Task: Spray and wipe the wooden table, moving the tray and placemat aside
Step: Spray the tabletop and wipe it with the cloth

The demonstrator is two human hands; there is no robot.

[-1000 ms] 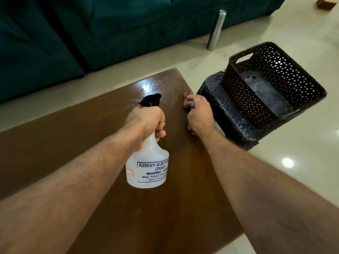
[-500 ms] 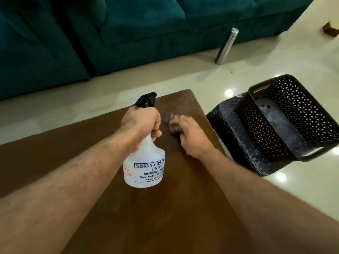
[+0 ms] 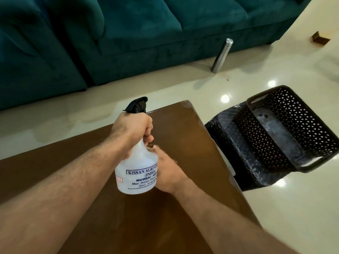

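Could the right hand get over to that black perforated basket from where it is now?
Probably yes. The right hand lies on the wooden table, partly behind the spray bottle, and nothing stands between it and the basket off the table's right edge.

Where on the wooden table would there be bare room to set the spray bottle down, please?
The wooden table is bare left of the left hand and spray bottle, and between the far right corner and the hands. The near end is bare between the forearms. It is crowded only where the right hand sits, beside the bottle.
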